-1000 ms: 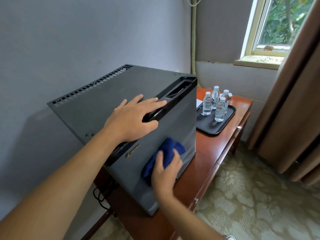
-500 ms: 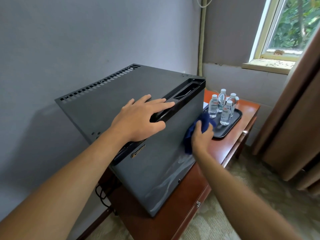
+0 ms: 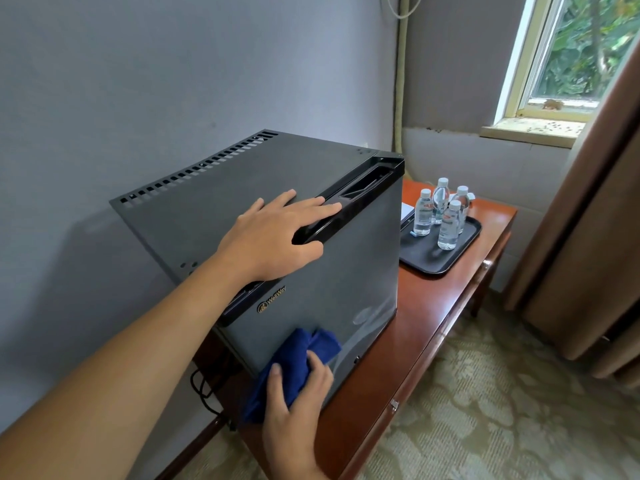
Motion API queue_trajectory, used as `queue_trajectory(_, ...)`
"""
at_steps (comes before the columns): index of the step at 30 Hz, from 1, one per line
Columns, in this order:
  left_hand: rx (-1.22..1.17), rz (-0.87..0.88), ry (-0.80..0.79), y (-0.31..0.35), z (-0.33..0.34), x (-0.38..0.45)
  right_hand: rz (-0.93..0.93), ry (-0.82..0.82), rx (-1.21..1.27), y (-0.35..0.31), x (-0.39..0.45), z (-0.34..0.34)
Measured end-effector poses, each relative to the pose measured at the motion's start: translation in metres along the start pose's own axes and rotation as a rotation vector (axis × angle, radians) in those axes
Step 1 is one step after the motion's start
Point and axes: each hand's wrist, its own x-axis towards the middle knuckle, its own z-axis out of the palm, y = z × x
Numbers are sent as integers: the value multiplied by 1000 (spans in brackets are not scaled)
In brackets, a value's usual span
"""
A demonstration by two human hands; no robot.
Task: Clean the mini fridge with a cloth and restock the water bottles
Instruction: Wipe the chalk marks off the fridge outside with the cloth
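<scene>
A dark grey box-shaped mini fridge (image 3: 349, 258) with a slotted vent along the back of its top and a glossy black handle strip (image 3: 360, 188) at the front edge stands on the polished reddish-brown wooden tabletop (image 3: 450, 306), close to the grey wall. Its door is closed and shows a gold logo near the upper left corner and pale wet streaks low on the right. To the fridge's right, near the far end of the tabletop, lies a black rectangular plastic tray (image 3: 460, 247) carrying four small clear plastic water bottles (image 3: 448, 225) with white caps, standing upright in a tight cluster. A brown curtain (image 3: 588, 220) hangs at the right beside the window.

The left hand (image 3: 273, 237) rests flat on the fridge's top front edge, fingers straight and slightly spread, fingertips reaching onto the handle strip, thumb lying down over the top of the door. The right hand (image 3: 294, 400) grips a bunched dark blue cloth (image 3: 294, 355), thumb and fingers curled around it, pressing it against the lower left part of the door.
</scene>
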Motion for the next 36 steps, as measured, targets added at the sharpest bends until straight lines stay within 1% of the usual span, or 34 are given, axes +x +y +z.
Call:
queue_trajectory(2,-9,-3,0,0,0,1,-61,28,-43,-4,31,-10)
queue_trajectory(4,-8,-6,3,0,1,1,-76,79,-60,-11,77,-24)
queue_trajectory(9,-23,-4,5,-1,2,4,13,253,-125,-17,237,-80)
queue_trajectory(12,-23,4,7,-2,2,5,105,250,-63,-21,299,-103)
queue_trajectory(15,-16,3,10,-2,1,5,125,246,-40,-17,317,-106)
queue_trajectory(19,-17,1,16,-1,1,5,91,283,-88,-9,278,-91)
queue_trajectory(22,-13,-7,13,1,1,3,22,283,-78,-4,211,-71)
queue_trajectory(24,-10,-13,11,0,0,3,-11,235,-48,6,153,-48)
queue_trajectory(28,-4,-16,7,1,-1,1,40,100,-37,32,30,-3)
queue_trajectory(30,-2,-17,5,2,-1,0,33,11,-51,38,-11,7)
queue_trajectory(33,1,-15,1,2,0,-1,27,-89,-69,38,-26,4)
queue_trajectory(36,1,-15,2,3,1,-2,13,-109,-76,35,-3,-9)
